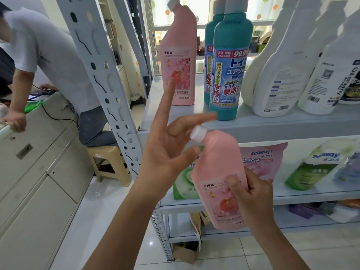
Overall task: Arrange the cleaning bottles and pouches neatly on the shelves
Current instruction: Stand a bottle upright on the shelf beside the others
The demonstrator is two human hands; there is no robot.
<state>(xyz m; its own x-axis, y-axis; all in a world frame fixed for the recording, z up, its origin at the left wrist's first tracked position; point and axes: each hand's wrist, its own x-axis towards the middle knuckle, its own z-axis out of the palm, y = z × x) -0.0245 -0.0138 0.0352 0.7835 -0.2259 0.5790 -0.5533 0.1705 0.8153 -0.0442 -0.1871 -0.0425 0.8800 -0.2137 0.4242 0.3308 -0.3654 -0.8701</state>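
My right hand (251, 193) grips a pink bottle (218, 166) with a white cap, held tilted in front of the shelf edge. My left hand (165, 145) hovers open beside the bottle's cap, fingers spread, index finger pointing up. On the upper shelf (272, 123) stand a matching pink bottle (180, 61), two teal bottles (228, 71) and several white bottles (288, 75). On the lower shelf (292, 199) lean a pink pouch (261, 162), a green pouch (311, 168) and another green pouch (183, 184), partly hidden by the held bottle.
A perforated grey shelf post (103, 75) rises at left. A person in a white shirt (48, 55) sits on a beige stool (109, 162) by beige cabinets (39, 172). Boxes sit on the bottom shelf (311, 211). White tiled floor lies below.
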